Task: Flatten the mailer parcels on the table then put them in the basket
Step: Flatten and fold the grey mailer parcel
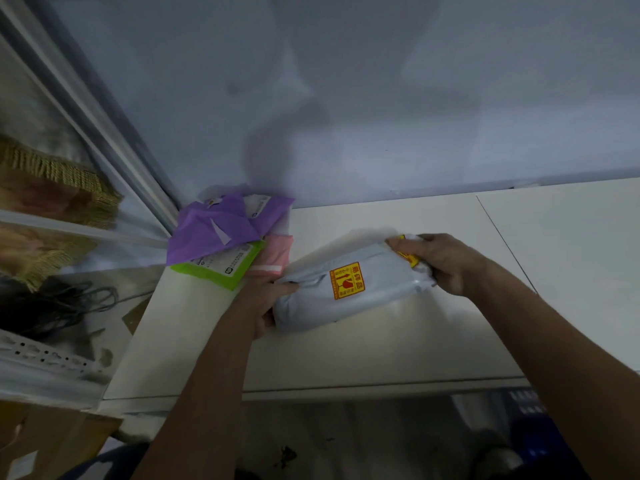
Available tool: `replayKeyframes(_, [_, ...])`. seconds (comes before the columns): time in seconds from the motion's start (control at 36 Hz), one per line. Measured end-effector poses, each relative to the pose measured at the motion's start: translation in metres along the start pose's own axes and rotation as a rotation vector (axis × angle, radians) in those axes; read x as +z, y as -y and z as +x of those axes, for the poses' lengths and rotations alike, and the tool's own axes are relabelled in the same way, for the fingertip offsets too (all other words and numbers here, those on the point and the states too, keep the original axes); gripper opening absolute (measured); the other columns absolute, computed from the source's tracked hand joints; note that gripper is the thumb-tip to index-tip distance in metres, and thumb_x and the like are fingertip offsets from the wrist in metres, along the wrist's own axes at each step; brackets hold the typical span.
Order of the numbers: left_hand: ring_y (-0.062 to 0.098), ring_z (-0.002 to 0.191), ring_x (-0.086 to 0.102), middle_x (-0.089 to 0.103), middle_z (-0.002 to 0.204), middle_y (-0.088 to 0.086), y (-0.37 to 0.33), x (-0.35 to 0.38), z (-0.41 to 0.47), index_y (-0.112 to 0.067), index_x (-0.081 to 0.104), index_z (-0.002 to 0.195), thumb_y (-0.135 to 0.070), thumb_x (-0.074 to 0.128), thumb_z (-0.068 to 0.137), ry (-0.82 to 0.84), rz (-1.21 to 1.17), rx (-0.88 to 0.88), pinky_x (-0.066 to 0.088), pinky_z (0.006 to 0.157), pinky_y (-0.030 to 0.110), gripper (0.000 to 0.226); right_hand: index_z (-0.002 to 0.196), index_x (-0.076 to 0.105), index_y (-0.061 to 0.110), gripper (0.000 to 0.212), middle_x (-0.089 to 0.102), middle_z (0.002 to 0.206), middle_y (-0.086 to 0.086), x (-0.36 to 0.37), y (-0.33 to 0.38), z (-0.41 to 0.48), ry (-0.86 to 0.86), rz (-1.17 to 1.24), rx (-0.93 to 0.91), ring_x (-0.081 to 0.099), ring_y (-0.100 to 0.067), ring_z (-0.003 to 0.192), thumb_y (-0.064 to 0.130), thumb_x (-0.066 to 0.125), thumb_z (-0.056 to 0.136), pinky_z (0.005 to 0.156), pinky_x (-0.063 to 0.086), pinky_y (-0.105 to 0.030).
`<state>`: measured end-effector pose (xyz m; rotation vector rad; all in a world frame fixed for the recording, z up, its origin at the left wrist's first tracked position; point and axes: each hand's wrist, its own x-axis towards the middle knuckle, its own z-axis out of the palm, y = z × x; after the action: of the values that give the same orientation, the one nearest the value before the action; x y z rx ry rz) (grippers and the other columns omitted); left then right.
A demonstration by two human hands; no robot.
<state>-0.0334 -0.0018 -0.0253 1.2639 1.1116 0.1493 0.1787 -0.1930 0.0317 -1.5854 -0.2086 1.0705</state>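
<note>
At my far left hangs a cloth with a coarse tan fringe (59, 174), and below it lies a loose tangle of thin black cables (65, 299). A white strip punched with small holes (41, 355) runs beneath them, with brown cardboard (52, 441) lower still.

At the table's back left corner three soft plastic parcels lie stacked. A crumpled purple mailer (221, 226) is on top, a glossy lime-green mailer (225, 270) with a printed white label is under it, and a pink mailer (275, 252) peeks out at their right. The table (346, 351) is smooth, matt and white, and it stands against a pale wall (381, 98).

My left hand (266, 303) grips the left end of a pale grey mailer (349, 289), with my fingers curled over its top edge and my thumb under it. The parcel is a puffy, pillow-like oblong of slick, wrinkled plastic. It sits near the middle of the table, and I cannot tell whether it rests on the surface or is just above it. A square orange and yellow sticker (347, 280) with red print is stuck on its upper face.

The parcel spans the gap between my hands, which are well apart, one at each end. Its long axis slants from my left hand, nearer me, up to my right hand (440, 261), farther away. My right hand's fingers wrap over that far end, beside a scrap of yellow label (410, 259).
</note>
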Motion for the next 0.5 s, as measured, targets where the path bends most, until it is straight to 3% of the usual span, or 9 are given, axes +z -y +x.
replayKeyframes(0.08, [0.029,0.1,0.065,0.068,0.112,0.014,0.002,0.0,-0.001,-0.005,0.065,0.113,-0.014,0.068,0.086,0.012,-0.088,-0.027,0.051,0.084,0.043,0.029,0.118,0.063,0.0,0.039,0.071,0.107,-0.014,-0.001,0.008,0.002,0.001,0.097,-0.054,0.069,-0.02,0.082,0.02,0.069,0.086,0.068,0.057,-0.026])
replayKeyframes(0.19, [0.026,0.096,0.066,0.069,0.109,0.013,0.004,0.003,-0.005,-0.004,0.066,0.109,-0.01,0.064,0.089,0.054,-0.156,-0.052,0.054,0.079,0.037,0.021,0.115,0.064,0.019,0.033,0.071,0.109,-0.002,0.008,0.012,-0.006,0.073,0.181,-0.045,0.067,-0.016,0.089,0.038,0.065,0.088,0.076,0.055,-0.029])
replayKeyframes(0.28, [0.022,0.091,0.069,0.072,0.104,0.012,0.005,0.004,-0.01,-0.001,0.067,0.109,-0.005,0.063,0.088,0.132,-0.114,-0.008,0.057,0.073,0.031,0.022,0.125,0.059,0.014,0.041,0.062,0.127,-0.01,0.01,0.014,-0.011,0.182,0.493,-0.105,0.065,-0.02,0.101,0.041,0.053,0.094,0.086,0.055,-0.031])
replayKeyframes(0.36, [0.018,0.082,0.071,0.074,0.096,0.01,0.002,0.005,-0.017,-0.001,0.068,0.104,-0.004,0.063,0.088,0.193,-0.077,0.0,0.058,0.068,0.028,0.017,0.14,0.046,0.004,0.068,0.05,0.141,-0.015,0.005,0.014,-0.009,0.289,0.765,-0.143,0.053,-0.028,0.124,0.055,0.036,0.096,0.107,0.041,-0.041])
replayKeyframes(0.44, [0.022,0.093,0.07,0.072,0.104,0.013,0.0,0.005,-0.02,0.001,0.068,0.107,-0.008,0.066,0.087,0.244,-0.024,-0.005,0.058,0.075,0.03,0.022,0.141,0.044,0.005,0.08,0.05,0.141,-0.015,0.002,0.013,-0.005,0.315,0.814,-0.136,0.047,-0.03,0.132,0.067,0.035,0.092,0.113,0.033,-0.044])
replayKeyframes(0.5, [0.023,0.094,0.068,0.071,0.103,0.013,0.0,0.005,-0.023,0.001,0.067,0.105,-0.013,0.071,0.083,0.277,0.053,-0.015,0.057,0.076,0.031,0.027,0.132,0.053,0.008,0.07,0.059,0.132,-0.01,0.007,0.011,-0.004,0.281,0.768,-0.137,0.054,-0.026,0.125,0.063,0.043,0.091,0.11,0.038,-0.043])
